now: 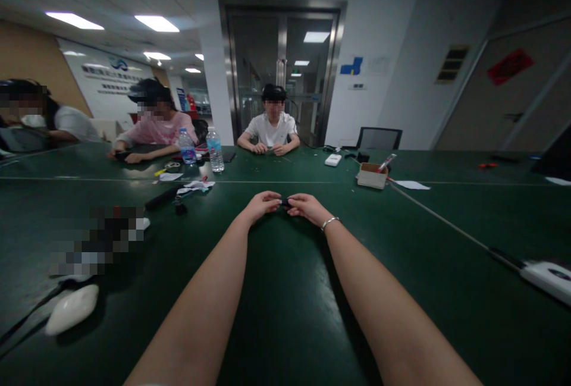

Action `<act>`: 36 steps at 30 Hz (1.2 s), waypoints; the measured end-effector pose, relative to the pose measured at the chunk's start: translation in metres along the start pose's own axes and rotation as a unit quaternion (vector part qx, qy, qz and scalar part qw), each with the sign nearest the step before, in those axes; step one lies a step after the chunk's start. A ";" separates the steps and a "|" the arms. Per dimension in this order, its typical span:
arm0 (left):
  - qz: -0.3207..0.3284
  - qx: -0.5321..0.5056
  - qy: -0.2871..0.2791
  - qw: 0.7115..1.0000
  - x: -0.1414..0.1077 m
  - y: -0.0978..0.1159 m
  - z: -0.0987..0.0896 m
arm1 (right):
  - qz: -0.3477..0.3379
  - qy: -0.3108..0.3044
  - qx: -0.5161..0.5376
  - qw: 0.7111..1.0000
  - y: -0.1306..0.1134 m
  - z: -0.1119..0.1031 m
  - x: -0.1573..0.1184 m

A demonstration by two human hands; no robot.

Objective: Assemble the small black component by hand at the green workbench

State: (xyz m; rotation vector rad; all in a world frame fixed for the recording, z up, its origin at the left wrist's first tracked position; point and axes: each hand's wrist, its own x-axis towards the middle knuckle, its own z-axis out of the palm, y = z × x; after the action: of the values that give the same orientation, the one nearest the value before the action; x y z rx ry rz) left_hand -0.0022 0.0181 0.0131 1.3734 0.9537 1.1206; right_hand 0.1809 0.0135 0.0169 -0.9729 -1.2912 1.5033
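Both arms reach forward over the green table (276, 314), and my hands meet above its middle. Between my fingertips is a small black object (285, 202) with a lighter tip at its left end; it is too small to name. My left hand (262, 204) pinches that lighter end between thumb and fingers. Around the black part, the thumb and fingers of my right hand (308, 207) are closed from the other side. A silver bracelet (330, 223) circles my right wrist. Fingers partly cover the object.
Two water bottles (215, 151) stand at the left back, near crumpled paper (196, 186). A small box (372, 176) holding a pen is right of centre. A white rounded object (72, 310) lies front left, a power strip (551, 279) right. Several people sit across the table.
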 end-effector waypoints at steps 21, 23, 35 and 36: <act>0.032 0.012 -0.005 0.999 0.004 -0.008 -0.008 | -0.002 0.003 0.004 1.000 -0.001 0.001 -0.001; 0.036 0.029 -0.014 0.999 0.004 -0.009 -0.009 | -0.004 0.003 0.007 1.000 0.000 0.001 -0.002; 0.001 -0.001 0.012 1.000 0.007 -0.008 -0.002 | -0.002 0.004 0.006 1.000 0.002 0.000 0.002; 0.004 0.003 0.015 1.000 0.008 -0.008 -0.001 | -0.002 0.003 0.006 1.000 0.002 0.000 0.002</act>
State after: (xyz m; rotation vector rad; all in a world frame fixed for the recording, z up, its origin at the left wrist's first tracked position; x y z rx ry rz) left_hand -0.0014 0.0269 0.0057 1.3693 0.9759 1.1479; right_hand 0.1801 0.0155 0.0149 -0.9663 -1.2775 1.5014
